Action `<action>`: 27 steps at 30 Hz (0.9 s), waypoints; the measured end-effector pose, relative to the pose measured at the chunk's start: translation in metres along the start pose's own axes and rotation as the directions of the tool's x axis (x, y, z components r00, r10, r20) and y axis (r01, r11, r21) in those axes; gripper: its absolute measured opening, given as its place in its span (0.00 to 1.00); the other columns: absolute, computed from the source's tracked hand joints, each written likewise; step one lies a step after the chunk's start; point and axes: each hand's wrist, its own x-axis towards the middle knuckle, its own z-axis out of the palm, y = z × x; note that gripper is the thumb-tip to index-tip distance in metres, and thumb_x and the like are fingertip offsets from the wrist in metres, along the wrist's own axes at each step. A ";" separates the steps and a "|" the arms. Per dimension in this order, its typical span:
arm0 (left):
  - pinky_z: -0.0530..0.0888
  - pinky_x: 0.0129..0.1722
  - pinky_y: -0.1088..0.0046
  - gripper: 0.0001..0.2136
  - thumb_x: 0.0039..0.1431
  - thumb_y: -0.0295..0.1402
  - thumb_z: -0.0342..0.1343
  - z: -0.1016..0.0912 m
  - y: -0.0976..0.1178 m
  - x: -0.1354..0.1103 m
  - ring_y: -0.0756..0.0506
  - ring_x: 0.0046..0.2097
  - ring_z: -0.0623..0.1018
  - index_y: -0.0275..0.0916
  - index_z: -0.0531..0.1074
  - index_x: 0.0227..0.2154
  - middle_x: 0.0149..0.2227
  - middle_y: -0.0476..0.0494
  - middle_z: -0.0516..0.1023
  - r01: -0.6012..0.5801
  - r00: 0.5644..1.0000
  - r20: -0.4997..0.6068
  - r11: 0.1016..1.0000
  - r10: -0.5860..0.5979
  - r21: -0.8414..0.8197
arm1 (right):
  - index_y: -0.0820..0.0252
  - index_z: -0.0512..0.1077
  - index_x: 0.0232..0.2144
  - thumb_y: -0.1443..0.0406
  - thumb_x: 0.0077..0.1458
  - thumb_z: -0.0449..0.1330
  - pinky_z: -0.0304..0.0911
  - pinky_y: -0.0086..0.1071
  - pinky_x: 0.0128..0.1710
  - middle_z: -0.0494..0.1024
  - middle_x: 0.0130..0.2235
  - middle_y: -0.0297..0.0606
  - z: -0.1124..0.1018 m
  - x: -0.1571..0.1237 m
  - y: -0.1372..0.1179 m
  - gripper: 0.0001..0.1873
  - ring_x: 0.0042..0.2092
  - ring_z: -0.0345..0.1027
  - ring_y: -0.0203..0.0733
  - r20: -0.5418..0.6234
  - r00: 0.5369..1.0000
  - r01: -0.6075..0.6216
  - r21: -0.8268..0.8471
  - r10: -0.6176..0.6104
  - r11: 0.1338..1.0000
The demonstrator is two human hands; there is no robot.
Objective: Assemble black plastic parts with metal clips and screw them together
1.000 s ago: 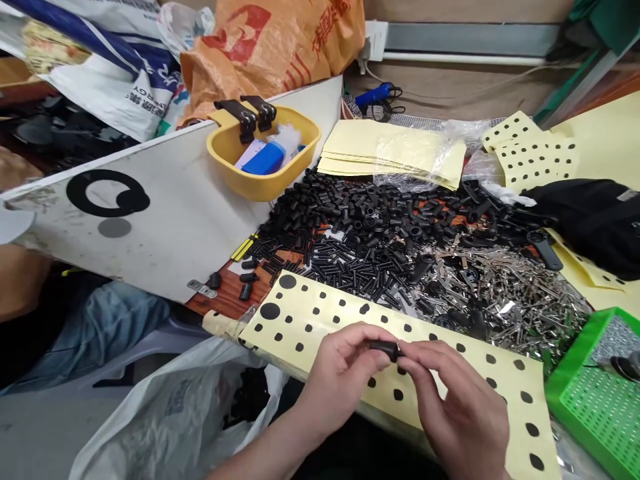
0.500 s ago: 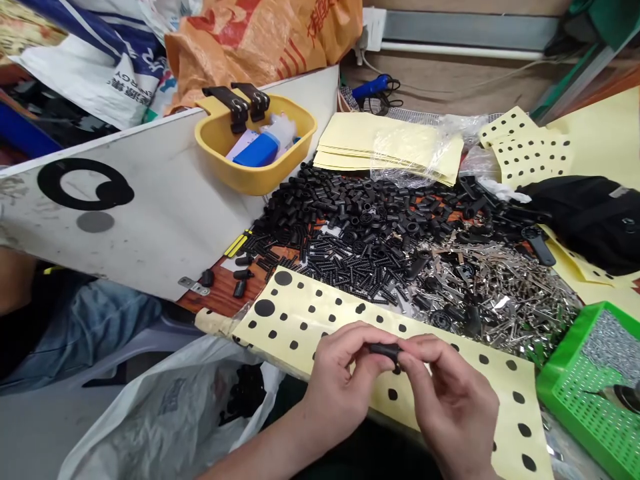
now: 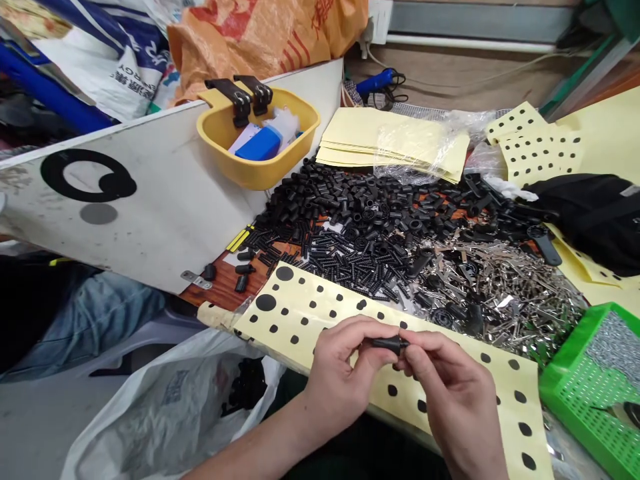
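My left hand [image 3: 343, 370] and my right hand [image 3: 450, 380] meet above a pale yellow sheet with black dots [image 3: 320, 320]. Between their fingertips they pinch a small black cylindrical part [image 3: 391, 344], which looks like plastic or rubber and has a narrower end pointing left. Just beyond my hands, a large spread of black tubular pieces [image 3: 350, 220] and black ribbed pieces [image 3: 350, 270] lies on the bench, with a heap of silver metal pieces [image 3: 505, 300] to the right.
A white board [image 3: 150, 200] slants in at the left, with a yellow caddy [image 3: 260, 157] clipped to it. Stacked yellow sheets [image 3: 390, 140] lie behind the pile. A green perforated tray [image 3: 590, 380] sits at the right, a black bag [image 3: 590, 220] beyond it, and a white plastic bag [image 3: 150, 413] hangs at lower left.
The black part now lies more lengthwise between my fingertips, with its narrow end showing to the left. My view has shifted slightly, and both hands still hold the part.
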 end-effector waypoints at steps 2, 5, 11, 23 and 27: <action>0.75 0.34 0.76 0.09 0.52 0.19 0.56 -0.001 0.000 -0.001 0.49 0.32 0.78 0.35 0.77 0.33 0.30 0.45 0.79 0.039 0.999 0.019 0.999 -0.038 -0.035 | 0.54 0.78 0.31 0.64 0.51 0.65 0.69 0.22 0.25 0.79 0.26 0.32 -0.004 0.004 0.000 0.02 0.26 0.72 0.34 0.024 1.000 0.011 -0.035 -0.010 0.999; 0.75 0.32 0.76 0.09 0.51 0.19 0.56 -0.002 -0.001 -0.002 0.49 0.31 0.77 0.35 0.77 0.33 0.30 0.45 0.78 0.115 0.993 0.028 0.990 -0.113 -0.076 | 0.55 0.76 0.33 0.68 0.54 0.62 0.69 0.24 0.26 0.79 0.28 0.34 -0.007 0.005 -0.001 0.04 0.28 0.73 0.35 0.093 0.982 0.180 -0.202 -0.164 0.963; 0.74 0.32 0.78 0.07 0.50 0.21 0.56 -0.005 0.002 -0.001 0.50 0.32 0.77 0.35 0.77 0.31 0.30 0.46 0.80 0.288 0.958 0.076 0.939 -0.278 -0.190 | 0.60 0.70 0.40 0.78 0.53 0.57 0.70 0.31 0.34 0.78 0.31 0.37 -0.009 0.007 0.002 0.14 0.33 0.73 0.38 0.300 0.764 0.644 -0.413 -0.571 0.644; 0.72 0.31 0.77 0.07 0.50 0.23 0.55 -0.003 0.001 -0.001 0.49 0.31 0.76 0.34 0.76 0.31 0.29 0.45 0.79 0.312 0.950 0.049 0.947 -0.309 -0.071 | 0.59 0.65 0.39 0.76 0.55 0.53 0.63 0.33 0.28 0.72 0.29 0.38 -0.008 0.011 0.007 0.11 0.30 0.66 0.40 0.415 0.736 0.677 -0.454 -0.535 0.579; 0.72 0.30 0.77 0.08 0.50 0.23 0.54 -0.003 0.000 -0.002 0.49 0.31 0.75 0.34 0.76 0.31 0.30 0.45 0.79 0.286 0.957 0.054 0.958 -0.285 -0.022 | 0.60 0.64 0.37 0.76 0.57 0.50 0.57 0.32 0.27 0.68 0.28 0.37 -0.009 0.013 0.009 0.09 0.29 0.59 0.39 0.469 0.730 0.683 -0.493 -0.497 0.539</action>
